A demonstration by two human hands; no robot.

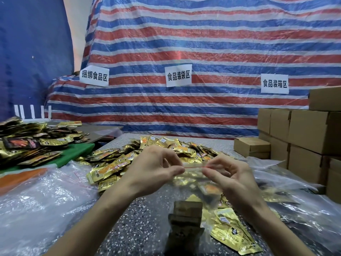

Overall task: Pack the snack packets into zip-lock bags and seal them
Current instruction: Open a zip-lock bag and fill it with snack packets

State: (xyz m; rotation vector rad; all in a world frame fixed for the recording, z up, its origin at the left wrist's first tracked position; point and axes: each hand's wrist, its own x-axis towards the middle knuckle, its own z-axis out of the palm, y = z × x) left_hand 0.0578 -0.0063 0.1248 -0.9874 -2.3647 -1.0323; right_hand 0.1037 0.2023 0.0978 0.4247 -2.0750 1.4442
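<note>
I hold a clear zip-lock bag (pixel 191 183) upright over the speckled table (pixel 140 224), with several gold snack packets showing through it. My left hand (pixel 156 170) pinches the bag's red-lined top strip at its left end. My right hand (pixel 230 176) pinches the same strip at its right end. A heap of loose gold snack packets (pixel 166 150) lies just behind my hands. More gold packets (pixel 234 231) lie under my right forearm.
Crinkled clear plastic bags (pixel 36 204) cover the table at the left and right. A second packet pile (pixel 31 143) sits on a green board at far left. Stacked cardboard boxes (pixel 304 133) stand at the right. A striped tarp with paper signs hangs behind.
</note>
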